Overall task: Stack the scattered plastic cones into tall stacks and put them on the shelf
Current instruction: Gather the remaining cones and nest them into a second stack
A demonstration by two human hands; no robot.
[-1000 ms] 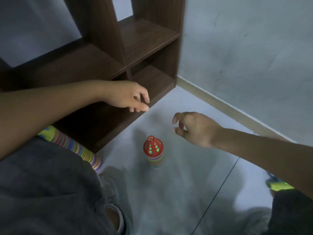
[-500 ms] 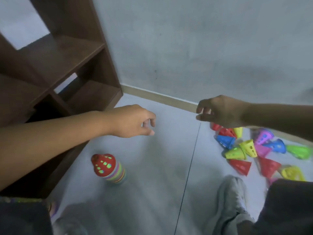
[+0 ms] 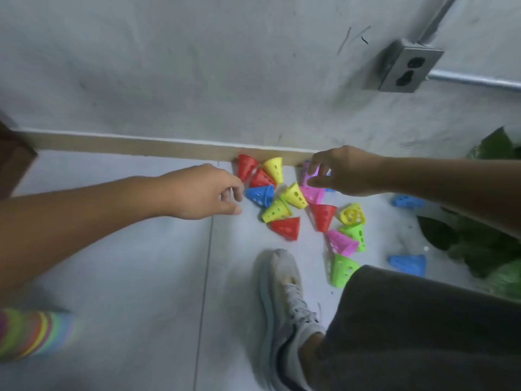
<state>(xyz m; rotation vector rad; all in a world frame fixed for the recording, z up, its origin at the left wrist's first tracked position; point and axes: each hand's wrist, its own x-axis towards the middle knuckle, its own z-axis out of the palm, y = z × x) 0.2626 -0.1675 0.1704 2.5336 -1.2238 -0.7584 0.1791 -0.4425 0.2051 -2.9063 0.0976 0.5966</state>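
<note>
Several loose plastic cones lie in a heap on the floor against the skirting board: red (image 3: 245,168), yellow (image 3: 275,168), blue (image 3: 260,195), pink (image 3: 341,242), green (image 3: 342,270). My left hand (image 3: 207,193) hovers just left of the blue cone with its fingers loosely curled, holding nothing. My right hand (image 3: 345,172) reaches over the heap's far side, its fingers and thumb curled round a pink cone (image 3: 311,174). A long multicoloured stack of cones (image 3: 33,334) shows blurred at the lower left edge. Of the shelf, only a dark brown corner (image 3: 12,162) appears at the left edge.
My white shoe (image 3: 284,300) and dark trouser leg (image 3: 423,334) stand just in front of the heap. Two blue cones (image 3: 407,201) (image 3: 408,264) lie apart near green plant leaves (image 3: 485,244) on the right. A grey wall socket (image 3: 406,69) sits on the wall above.
My view has swung right from the shelf and the short red-topped stack to the loose heap. Both hands moved to the heap; the right one now closes on a pink cone.
</note>
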